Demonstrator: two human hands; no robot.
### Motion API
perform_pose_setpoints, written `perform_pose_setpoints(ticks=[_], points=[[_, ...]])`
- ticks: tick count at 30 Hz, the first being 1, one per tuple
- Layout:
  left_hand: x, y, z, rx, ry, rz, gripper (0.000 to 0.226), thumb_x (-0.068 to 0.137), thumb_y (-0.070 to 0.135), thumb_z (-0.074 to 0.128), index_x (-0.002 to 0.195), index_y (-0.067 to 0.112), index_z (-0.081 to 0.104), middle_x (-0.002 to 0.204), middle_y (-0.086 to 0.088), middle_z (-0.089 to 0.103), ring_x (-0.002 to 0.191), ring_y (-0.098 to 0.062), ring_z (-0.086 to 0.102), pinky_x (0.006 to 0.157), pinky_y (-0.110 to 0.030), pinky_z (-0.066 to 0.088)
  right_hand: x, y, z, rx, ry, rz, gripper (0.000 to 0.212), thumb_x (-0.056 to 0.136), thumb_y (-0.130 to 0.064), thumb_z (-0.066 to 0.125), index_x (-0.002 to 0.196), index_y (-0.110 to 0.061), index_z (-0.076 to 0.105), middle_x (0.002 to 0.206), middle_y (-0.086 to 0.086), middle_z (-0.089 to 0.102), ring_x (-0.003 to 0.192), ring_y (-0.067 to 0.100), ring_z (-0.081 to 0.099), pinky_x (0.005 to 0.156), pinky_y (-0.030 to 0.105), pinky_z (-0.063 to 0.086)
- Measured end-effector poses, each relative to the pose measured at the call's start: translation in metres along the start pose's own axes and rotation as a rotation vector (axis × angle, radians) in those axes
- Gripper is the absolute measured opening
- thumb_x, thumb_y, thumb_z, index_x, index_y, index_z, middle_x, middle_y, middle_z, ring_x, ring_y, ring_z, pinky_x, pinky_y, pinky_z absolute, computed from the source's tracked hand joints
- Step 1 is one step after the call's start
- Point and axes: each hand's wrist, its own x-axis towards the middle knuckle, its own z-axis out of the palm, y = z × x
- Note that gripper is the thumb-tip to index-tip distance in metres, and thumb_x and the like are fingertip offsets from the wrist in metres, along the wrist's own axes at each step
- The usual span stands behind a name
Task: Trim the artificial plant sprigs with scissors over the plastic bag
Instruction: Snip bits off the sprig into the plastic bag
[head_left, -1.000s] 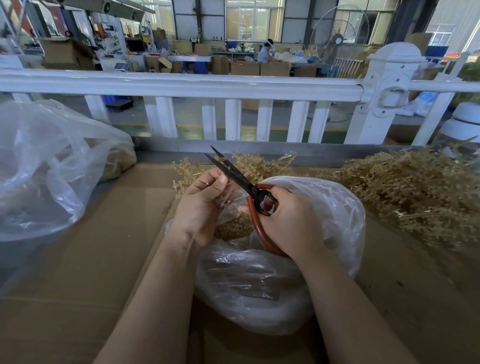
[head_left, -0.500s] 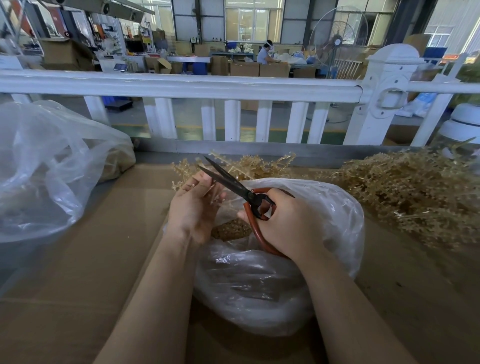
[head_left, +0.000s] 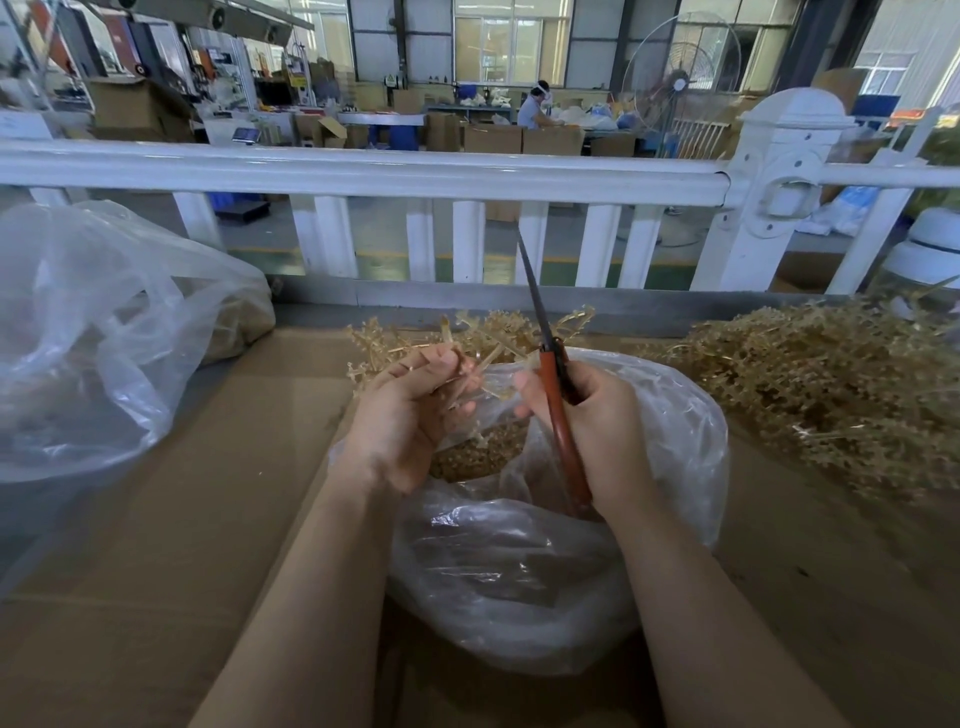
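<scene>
My left hand (head_left: 410, 410) grips a tan artificial sprig (head_left: 470, 369) above the mouth of a clear plastic bag (head_left: 519, 582). Tan trimmings (head_left: 475, 454) lie inside the bag. My right hand (head_left: 597, 431) holds orange-handled scissors (head_left: 558, 410), their blades closed and pointing up and away towards the railing. The blades stand just right of the sprig and do not touch it.
A heap of tan sprigs (head_left: 841, 395) lies at the right, a smaller bunch (head_left: 498, 327) behind the bag. A large clear bag (head_left: 98, 332) sits at the left. Brown cardboard (head_left: 218, 519) covers the table. A white railing (head_left: 363, 171) runs along the far edge.
The scissors have swung from pointing up-left with blades apart to pointing nearly straight up with blades closed. My left hand has risen slightly with the sprig.
</scene>
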Motion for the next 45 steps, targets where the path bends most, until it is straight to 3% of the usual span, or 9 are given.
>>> perform_pose_setpoints(ticks=[10, 13, 16, 20, 24, 28, 36, 41, 45], points=[[-0.003, 0.000, 0.006, 0.038, -0.031, -0.001, 0.012, 0.078, 0.019, 0.068, 0.088, 0.013, 0.068, 0.081, -0.003, 0.070, 0.075, -0.017, 0.068, 0.071, -0.029, 0.060, 0.000, -0.013, 0.003, 0.136, -0.134, 0.172, 0.003, 0.090, -0.012, 0.072, 0.088, -0.012, 0.070, 0.075, 0.004, 0.076, 0.066, 0.006, 0.071, 0.078, 0.023, 0.053], [-0.005, 0.003, 0.006, 0.096, -0.072, -0.054, 0.065, 0.062, 0.044, 0.086, 0.113, 0.012, 0.062, 0.097, -0.003, 0.074, 0.086, -0.017, 0.071, 0.070, -0.030, 0.059, 0.000, -0.015, 0.001, 0.233, -0.075, 0.195, 0.001, 0.092, -0.007, 0.068, 0.093, -0.007, 0.068, 0.081, 0.012, 0.076, 0.047, -0.001, 0.061, 0.051, 0.010, 0.045], [-0.006, 0.005, 0.004, 0.210, -0.138, -0.123, 0.103, 0.036, 0.061, 0.094, 0.120, 0.011, 0.061, 0.113, -0.009, 0.072, 0.096, -0.018, 0.071, 0.076, -0.028, 0.057, -0.001, -0.015, -0.003, 0.347, -0.029, 0.187, 0.004, 0.094, -0.008, 0.066, 0.090, -0.009, 0.067, 0.082, 0.012, 0.074, 0.044, 0.002, 0.056, 0.046, 0.012, 0.041], [-0.009, 0.001, 0.005, 0.371, -0.181, -0.114, 0.049, 0.059, 0.043, 0.090, 0.096, 0.017, 0.072, 0.101, -0.008, 0.076, 0.086, -0.013, 0.071, 0.074, -0.023, 0.054, -0.002, -0.009, -0.005, 0.418, -0.005, 0.165, 0.005, 0.094, -0.011, 0.067, 0.091, -0.007, 0.068, 0.061, 0.006, 0.064, 0.039, 0.010, 0.042, 0.039, 0.021, 0.034], [-0.008, -0.003, 0.008, 0.341, -0.134, -0.099, 0.006, 0.073, 0.020, 0.075, 0.078, 0.018, 0.077, 0.089, -0.008, 0.077, 0.074, -0.012, 0.072, 0.072, -0.022, 0.057, -0.001, -0.007, -0.004, 0.387, 0.019, 0.143, 0.010, 0.094, -0.012, 0.067, 0.086, -0.016, 0.070, 0.067, 0.003, 0.070, 0.041, 0.008, 0.044, 0.040, 0.019, 0.035], [-0.008, -0.001, 0.009, 0.288, -0.139, -0.106, 0.007, 0.070, 0.020, 0.076, 0.076, 0.018, 0.078, 0.090, -0.012, 0.077, 0.076, -0.017, 0.074, 0.068, -0.024, 0.058, 0.000, -0.006, -0.002, 0.306, 0.025, 0.117, 0.011, 0.093, -0.015, 0.069, 0.084, -0.020, 0.071, 0.053, -0.005, 0.060, 0.041, 0.004, 0.049, 0.042, 0.015, 0.039], [-0.008, -0.003, 0.013, 0.228, -0.137, -0.077, 0.014, 0.068, 0.023, 0.078, 0.078, 0.014, 0.075, 0.087, -0.013, 0.076, 0.073, -0.016, 0.073, 0.065, -0.023, 0.058, 0.002, -0.001, -0.002, 0.230, 0.072, 0.068, 0.001, 0.092, -0.019, 0.072, 0.091, -0.018, 0.072, 0.059, -0.012, 0.065, 0.050, -0.002, 0.057, 0.055, 0.016, 0.042], [-0.004, -0.001, 0.010, 0.098, 0.016, 0.010, 0.012, 0.070, 0.019, 0.075, 0.077, 0.009, 0.073, 0.079, -0.010, 0.076, 0.068, -0.014, 0.073, 0.063, -0.022, 0.059, 0.000, 0.001, 0.002, 0.133, 0.094, -0.002, 0.013, 0.087, -0.031, 0.077, 0.089, -0.019, 0.074, 0.078, -0.003, 0.076, 0.071, 0.009, 0.071, 0.072, 0.026, 0.056], [-0.002, 0.001, 0.008, 0.020, 0.149, 0.081, 0.017, 0.068, 0.017, 0.075, 0.080, 0.007, 0.069, 0.074, -0.008, 0.075, 0.067, -0.013, 0.073, 0.064, -0.021, 0.059, 0.000, 0.004, 0.002, 0.001, 0.098, -0.051, 0.023, 0.080, -0.049, 0.078, 0.081, -0.027, 0.070, 0.072, -0.011, 0.071, 0.070, 0.008, 0.068, 0.069, 0.027, 0.055]])
